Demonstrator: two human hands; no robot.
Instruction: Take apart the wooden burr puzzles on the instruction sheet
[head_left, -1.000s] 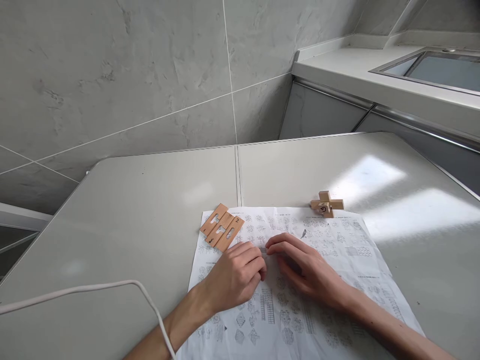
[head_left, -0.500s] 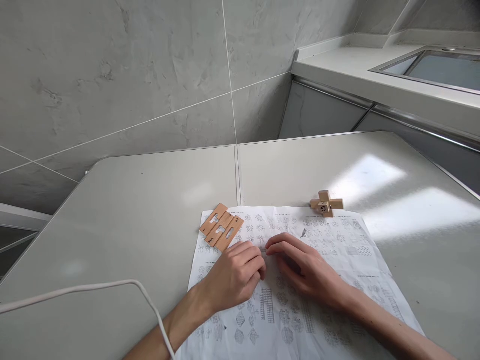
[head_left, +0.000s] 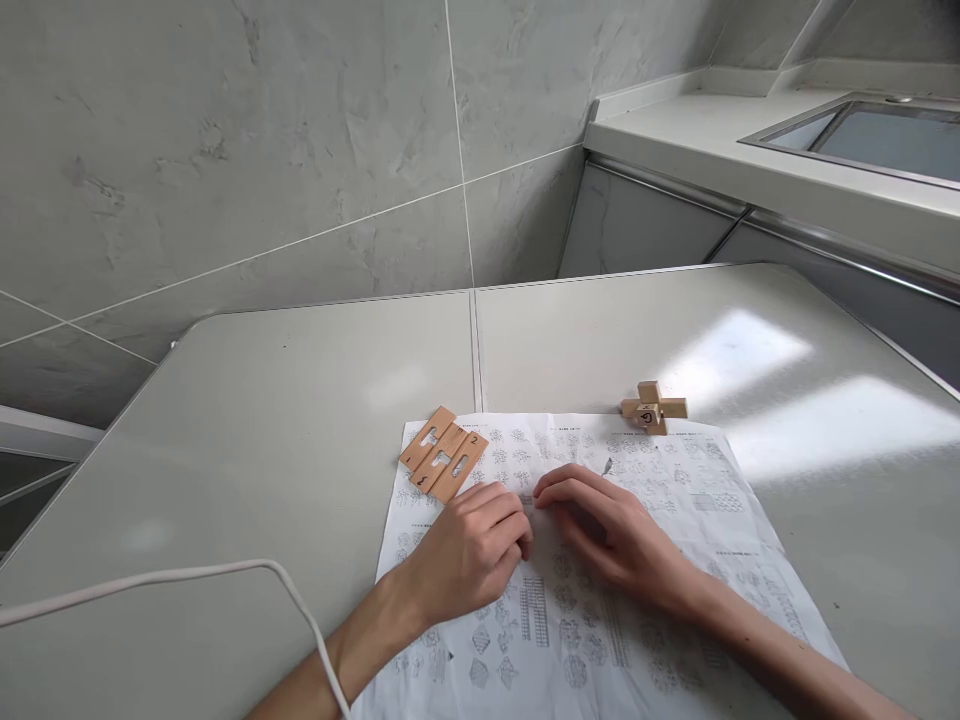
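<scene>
My left hand (head_left: 480,545) rests on a printed sheet (head_left: 551,690), its fingers curled in loosely; nothing shows in them, though the palm side is hidden. Beside it, my right hand (head_left: 600,525) lies on the same sheet with fingers stretched forward, slightly bent, and the thumb apart from them. A small gap separates the two sets of fingertips. Just beyond my left hand, flat wooden puzzle pieces (head_left: 444,455) with cut-out slots and black numbers lie side by side. A cross-shaped wooden burr puzzle (head_left: 652,408) sits at the sheet's far edge on the right.
Rows of small line drawings cover the paper. Underneath is a glossy light table (head_left: 300,430) with a seam across it. A white cable (head_left: 187,573) runs over my left forearm. Behind stand a grey tiled wall (head_left: 300,130) and a white counter (head_left: 697,130) with an inset pane.
My right hand has shifted very slightly, its fingertips a touch farther from the left hand. The left hand, the wooden pieces and the sheet stay in place.
</scene>
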